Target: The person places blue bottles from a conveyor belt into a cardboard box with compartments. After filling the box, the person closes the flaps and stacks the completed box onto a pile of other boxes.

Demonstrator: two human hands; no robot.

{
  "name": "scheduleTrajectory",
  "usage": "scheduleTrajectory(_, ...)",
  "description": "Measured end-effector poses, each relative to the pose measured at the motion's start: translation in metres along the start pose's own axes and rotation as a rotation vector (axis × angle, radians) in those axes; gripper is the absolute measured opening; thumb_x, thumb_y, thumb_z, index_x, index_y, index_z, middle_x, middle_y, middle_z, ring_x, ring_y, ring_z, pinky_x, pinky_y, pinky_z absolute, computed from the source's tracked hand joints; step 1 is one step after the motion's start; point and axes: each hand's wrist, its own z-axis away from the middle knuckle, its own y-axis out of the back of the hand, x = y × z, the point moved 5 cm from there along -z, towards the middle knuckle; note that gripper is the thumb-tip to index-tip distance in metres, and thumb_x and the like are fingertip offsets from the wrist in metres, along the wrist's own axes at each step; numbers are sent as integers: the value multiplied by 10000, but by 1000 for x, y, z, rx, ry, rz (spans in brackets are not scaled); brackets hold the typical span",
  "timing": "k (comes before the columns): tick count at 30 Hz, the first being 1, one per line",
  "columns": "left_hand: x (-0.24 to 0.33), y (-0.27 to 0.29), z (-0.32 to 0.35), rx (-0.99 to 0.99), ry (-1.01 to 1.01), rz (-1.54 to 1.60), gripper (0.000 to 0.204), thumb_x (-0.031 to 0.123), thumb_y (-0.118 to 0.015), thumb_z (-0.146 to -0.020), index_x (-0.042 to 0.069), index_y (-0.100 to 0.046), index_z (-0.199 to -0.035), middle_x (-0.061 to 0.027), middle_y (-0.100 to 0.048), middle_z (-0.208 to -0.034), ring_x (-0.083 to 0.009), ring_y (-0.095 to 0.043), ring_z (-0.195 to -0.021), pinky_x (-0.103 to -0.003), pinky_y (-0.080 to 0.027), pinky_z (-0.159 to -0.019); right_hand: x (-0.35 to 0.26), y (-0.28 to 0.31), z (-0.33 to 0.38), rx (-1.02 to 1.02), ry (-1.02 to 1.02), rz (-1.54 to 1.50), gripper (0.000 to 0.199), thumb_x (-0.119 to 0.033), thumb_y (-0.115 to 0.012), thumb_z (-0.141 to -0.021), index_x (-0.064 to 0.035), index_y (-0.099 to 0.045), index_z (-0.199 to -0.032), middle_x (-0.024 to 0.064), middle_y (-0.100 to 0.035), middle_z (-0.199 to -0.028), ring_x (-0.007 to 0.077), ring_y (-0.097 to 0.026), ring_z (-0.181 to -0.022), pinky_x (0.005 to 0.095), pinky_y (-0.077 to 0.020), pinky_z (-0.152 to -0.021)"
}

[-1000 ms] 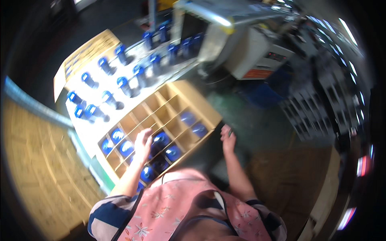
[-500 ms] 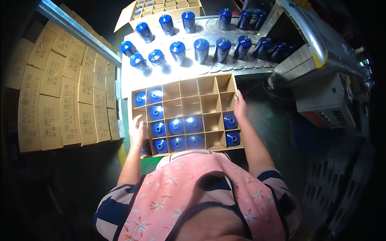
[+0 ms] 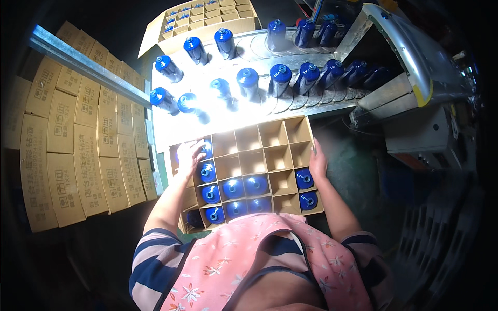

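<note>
An open cardboard box (image 3: 282,182) with a grid of dividers lies in front of me, against my apron. Round-shouldered blue bottles stand upright in several cells, among them a blue bottle (image 3: 210,194) in the left part and another (image 3: 304,179) on the right. My left hand (image 3: 191,158) hovers over the far-left cells, fingers bent but apart, beside a blue bottle (image 3: 206,150); it partly covers another there. Whether the fingertips touch glass is unclear. My right hand (image 3: 318,161) grips the box's right wall, thumb at the rim.
Blue bottles (image 3: 280,80) stand in rows on a brightly lit conveyor (image 3: 264,106) beyond the box. A second divided box (image 3: 202,28) sits at the far side. Stacked cartons (image 3: 88,140) line the left behind a metal rail (image 3: 91,65). A metal machine housing (image 3: 410,62) stands right.
My left hand has moved from the box's left edge over its far-left cells. My right hand stays on the right wall. Bottles on the conveyor have shifted left; the whole view has shifted.
</note>
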Motion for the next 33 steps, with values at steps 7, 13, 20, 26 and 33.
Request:
scheduleTrajectory(7,-1,62,-32,-269,88,204,374,161,-745,-784,148,-660,-1148,-39,-650,-1231,-209,-580,-1172,-423,-366,-1061,-20,-4,-3,-41,-63,12,466,-141,-526,-949,-228,-453,-1400,214,-624,-1152,417,-599,-1014,456,-484,-841)
scheduleTrajectory(13,59,265,-146,38,-113,712,326,51,-720,-796,63,-686,-1120,-112,-674,-1169,-249,-618,-1128,-398,-489,-988,-23,-1,-11,-13,-44,4,514,-76,-524,-926,-228,-443,-1411,223,-630,-1128,437,-601,-983,482,-486,-815)
scheduleTrajectory(20,55,211,-399,282,-137,512,369,296,-714,-846,188,-675,-1197,-80,-673,-1182,-233,-622,-1138,-355,-504,-976,-28,-2,-25,-8,2,-101,443,-96,-510,-945,-161,-479,-1383,188,-604,-1220,403,-584,-1082,420,-488,-875)
scheduleTrajectory(26,-5,38,-548,234,146,242,381,327,-741,-791,177,-689,-1137,-63,-708,-1072,-245,-664,-1024,-344,-506,-880,-33,-5,-48,-54,-23,-72,614,59,-533,-830,-145,-458,-1404,238,-600,-1204,407,-594,-1093,424,-487,-897)
scheduleTrajectory(33,-34,-7,-552,292,286,116,380,262,-749,-781,207,-685,-1151,-80,-695,-1109,-261,-651,-1051,-357,-501,-904,-29,-12,-68,-101,-87,-60,676,98,-524,-791,-154,-450,-1414,236,-614,-1181,383,-625,-1058,428,-509,-864)
